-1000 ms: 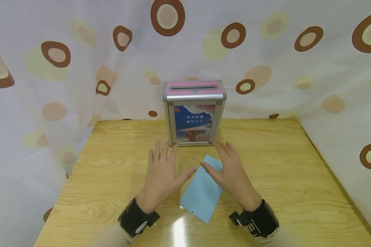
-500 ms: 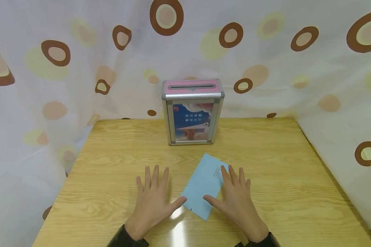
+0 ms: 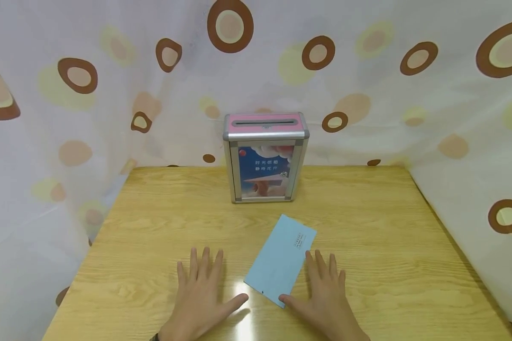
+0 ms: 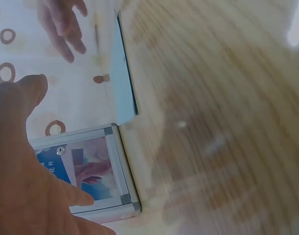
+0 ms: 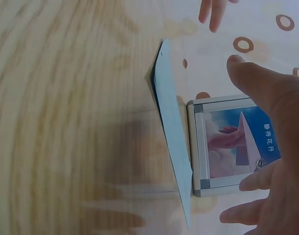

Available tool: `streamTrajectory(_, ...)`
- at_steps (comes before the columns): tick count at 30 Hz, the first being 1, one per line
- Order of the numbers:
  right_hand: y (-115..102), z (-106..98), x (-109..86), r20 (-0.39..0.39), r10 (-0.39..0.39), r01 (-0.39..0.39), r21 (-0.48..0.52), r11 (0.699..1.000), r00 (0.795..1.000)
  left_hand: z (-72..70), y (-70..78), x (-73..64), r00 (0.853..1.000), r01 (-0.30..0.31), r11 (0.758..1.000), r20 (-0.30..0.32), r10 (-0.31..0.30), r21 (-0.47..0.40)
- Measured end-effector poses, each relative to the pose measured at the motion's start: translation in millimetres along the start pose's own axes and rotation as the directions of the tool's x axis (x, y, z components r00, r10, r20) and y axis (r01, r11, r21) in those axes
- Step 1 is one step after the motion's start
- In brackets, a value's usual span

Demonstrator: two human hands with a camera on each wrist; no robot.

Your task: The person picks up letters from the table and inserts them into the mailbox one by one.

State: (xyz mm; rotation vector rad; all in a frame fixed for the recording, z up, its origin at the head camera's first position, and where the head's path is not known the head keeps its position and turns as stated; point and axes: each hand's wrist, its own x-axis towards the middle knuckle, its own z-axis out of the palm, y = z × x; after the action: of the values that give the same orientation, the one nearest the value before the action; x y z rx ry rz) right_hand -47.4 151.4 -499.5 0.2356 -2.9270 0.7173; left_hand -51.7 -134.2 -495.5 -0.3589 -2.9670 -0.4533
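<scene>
A light blue envelope with small print near its upper right corner lies slanted on the wooden table. Left of it, my left hand hovers with fingers spread and nothing held. My right hand is at the envelope's right side, fingers spread; in the head view its thumb tip overlaps the lower right corner. Behind the envelope stands a silver-framed letter box with a pink slotted top, a picture front and a small lock. The right wrist view shows the envelope edge-on, below my raised right hand.
The wooden table reaches back to a white curtain with brown ring patterns, which also hangs along both sides. A bright light reflection lies on the table's front part.
Both hands have drawn back toward me and moved apart, away from the letter box. More of the envelope now shows; it lies in about the same place.
</scene>
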Motion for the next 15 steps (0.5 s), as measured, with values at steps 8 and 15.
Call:
streamTrajectory(8,13,3,9.4,0.026,0.051,-0.050,-0.012,0.999,0.998,5.8,15.2,-7.9,0.995,0.015,1.000,0.101,-0.013,-0.019)
streamTrajectory(15,28,3,31.8,0.069,0.096,-0.094,-0.039,0.995,0.993,16.2,21.5,-5.9,0.991,0.012,1.000,0.136,-0.011,-0.013)
